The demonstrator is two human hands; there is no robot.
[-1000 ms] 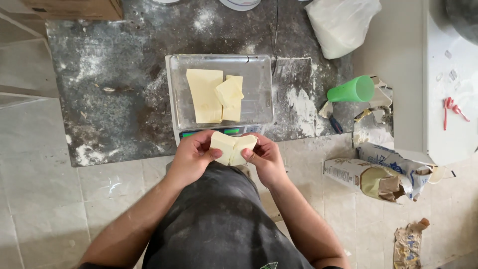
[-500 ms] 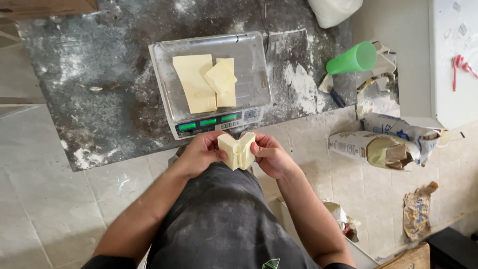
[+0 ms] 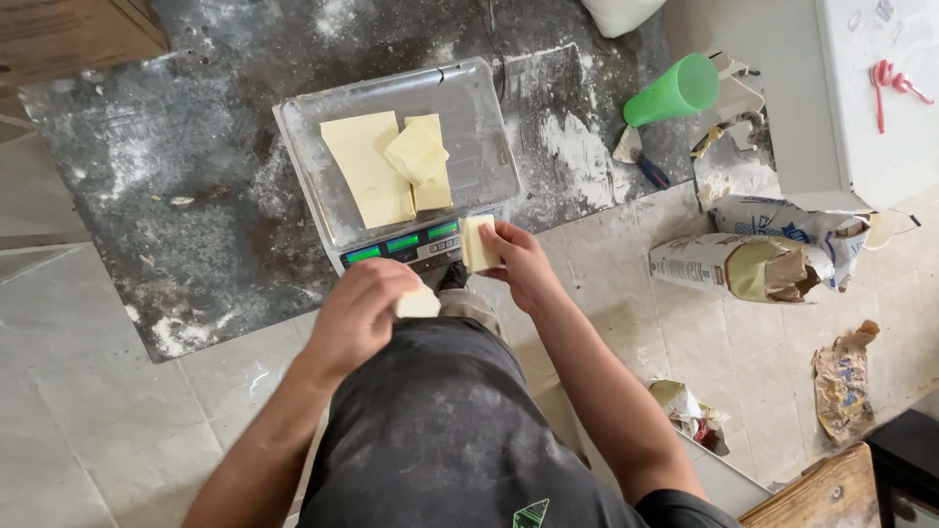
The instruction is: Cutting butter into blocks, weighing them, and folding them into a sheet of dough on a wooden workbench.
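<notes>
My left hand (image 3: 360,315) holds a small pale yellow butter piece (image 3: 419,303) just below the scale's front edge. My right hand (image 3: 518,264) grips a second butter piece (image 3: 477,243), upright, right beside the green display (image 3: 403,243) of the scale. The scale's clear tray (image 3: 487,137) carries a long flat butter slab (image 3: 368,168) and two smaller butter pieces (image 3: 421,156) stacked beside it. The scale stands on a dark, flour-dusted counter (image 3: 176,196).
A green plastic cup (image 3: 675,90) lies tipped at the counter's right end, near a small blue-handled tool (image 3: 648,168). Opened paper flour bags (image 3: 753,266) and torn paper scraps (image 3: 843,379) lie on the tiled floor. A white cabinet (image 3: 880,98) stands at right.
The single folded butter block held between both hands is now split in two pieces, one in each hand. My right hand has risen toward the scale; my left stays lower.
</notes>
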